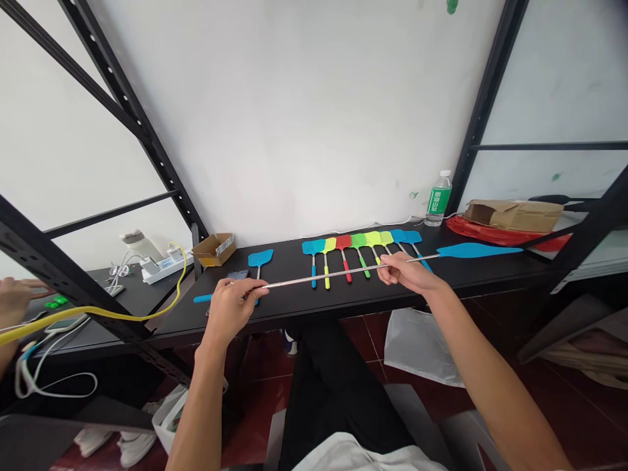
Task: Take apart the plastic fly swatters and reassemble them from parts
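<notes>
I hold a blue fly swatter (473, 250) with a long extended metal rod level above the black table (294, 304). My left hand (234, 306) is closed around the rod near its blue handle end at the left. My right hand (406, 270) pinches the rod farther right, short of the blue head. Behind the rod, a row of several folded swatters (360, 247) in blue, yellow, red and green lies side by side on the table. One more blue swatter (260, 260) lies apart to the left.
A small cardboard box (214, 249) sits at the table's back left and a green-labelled water bottle (437, 199) at the back right. A cardboard packet on a red bag (510, 216) lies far right. Black rack struts frame both sides. Another person's hand (19, 294) is at the left edge.
</notes>
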